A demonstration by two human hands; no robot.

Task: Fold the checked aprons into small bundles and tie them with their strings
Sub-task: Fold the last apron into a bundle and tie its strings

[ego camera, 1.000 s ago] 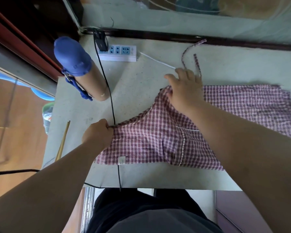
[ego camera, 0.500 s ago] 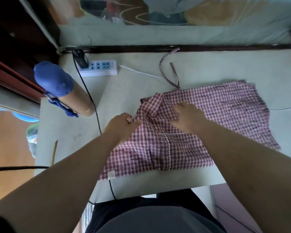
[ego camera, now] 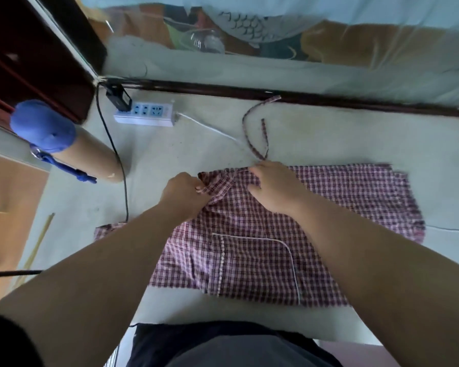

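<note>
Pale table (ego camera: 186, 154); checked apron (ego camera: 342, 197), far edge pinched by left hand (ego camera: 182, 193), right hand (ego camera: 273, 186).

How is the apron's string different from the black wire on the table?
The apron string is checked red and white; the black wire is plain black. The string curls in a loop and joins the checked apron; the wire runs nearly straight up to the power strip. Both are thin and lie on the table.

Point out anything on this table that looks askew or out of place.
The black cable runs under the left corner of the apron and could snag during folding. The left hand and right hand grip its bunched top edge.
</note>
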